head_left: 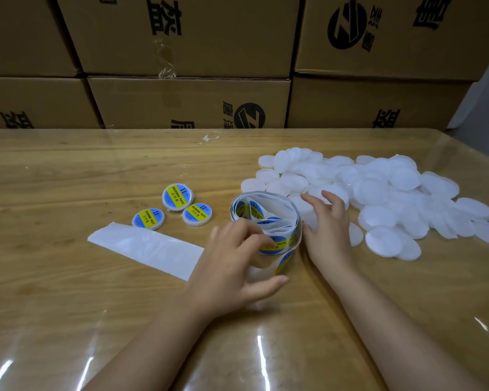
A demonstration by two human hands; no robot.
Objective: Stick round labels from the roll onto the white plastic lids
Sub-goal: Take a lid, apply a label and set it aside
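Stacked cardboard boxes (181, 38) wall off the far side of the wooden table (68, 170), which lies under a clear glossy sheet. On the right of it spreads a loose pile of plain white lids (378, 187), many overlapping. A spent strip of white backing paper (144, 246) lies flat at the left, with three labelled lids (178, 197) just beyond it, close together.

The roll of labels (266, 218) stands loosely coiled at the centre, touching the near-left edge of the pile. Blue-and-yellow labels show on its inner turns and on its near face.

The person's right hand (328, 224) is spread with relaxed fingers against the roll's right side, gripping nothing and steadying the coil. The left hand (235, 266) has its fingers curled onto a label at the roll's near edge and its thumb stretched out below. Whether it already pinches the label or the liner cannot be told.

The step appears to be peeling off the next label. It would go best if the person lifts one edge cleanly, keeps the sticky side off the fingers, holds the coil still, then centres the label on a lid and smooths it outward.
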